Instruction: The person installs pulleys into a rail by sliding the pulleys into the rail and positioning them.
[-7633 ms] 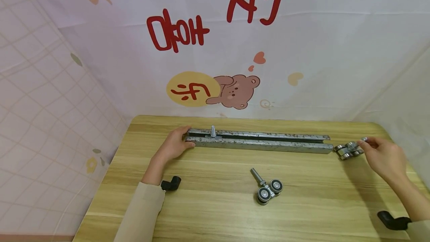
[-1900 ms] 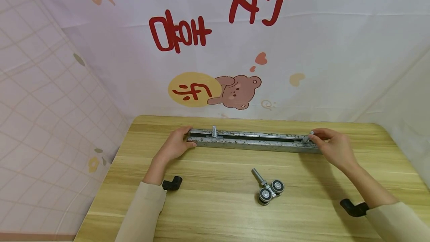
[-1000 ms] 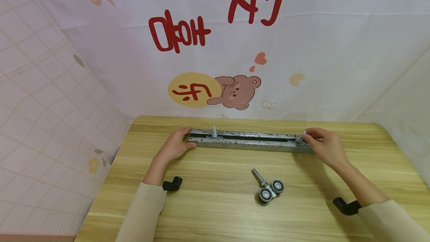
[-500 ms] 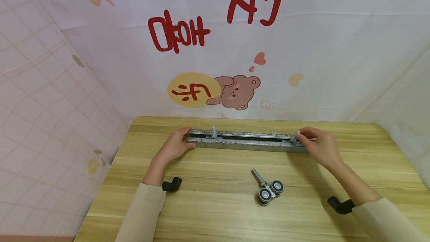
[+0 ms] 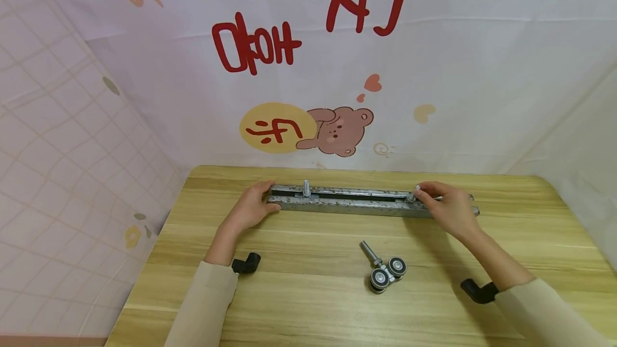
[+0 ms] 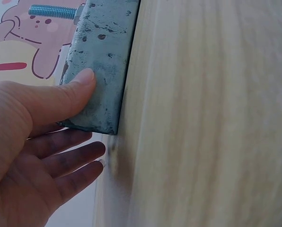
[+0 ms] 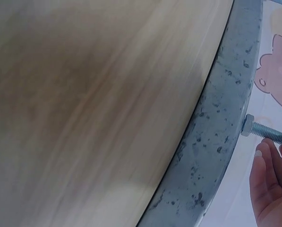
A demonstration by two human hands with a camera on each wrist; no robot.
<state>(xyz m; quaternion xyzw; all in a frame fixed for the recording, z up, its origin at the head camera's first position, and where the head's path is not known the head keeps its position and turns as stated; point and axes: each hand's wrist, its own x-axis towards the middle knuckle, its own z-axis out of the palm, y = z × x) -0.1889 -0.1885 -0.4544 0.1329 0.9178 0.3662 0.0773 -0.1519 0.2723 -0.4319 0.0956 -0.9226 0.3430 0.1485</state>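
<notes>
A spotted grey metal track rail (image 5: 352, 206) lies along the back of the table, its slot facing up. My left hand (image 5: 250, 205) grips the rail's left end, thumb on the near wall, as the left wrist view also shows. Near that end, one roller trolley's bolt (image 5: 306, 189) stands up out of the slot. My right hand (image 5: 450, 210) pinches the bolt of a second roller trolley (image 5: 411, 197) towards the rail's right end; its wheels are hidden inside the rail. In the right wrist view, the fingers hold the threaded bolt (image 7: 268, 132) above its nut.
Nearer the front of the wooden table (image 5: 299, 304), a third roller trolley (image 5: 385, 272) lies on its side, bolt pointing back left. A printed cloth (image 5: 458, 68) hangs behind the table. Black wrist mounts (image 5: 247, 263) jut out beside both forearms.
The second trolley was outside the rail's right end; it entered the slot and slid left with my right hand, baring the rail's right end again. My left hand has stayed in place.
</notes>
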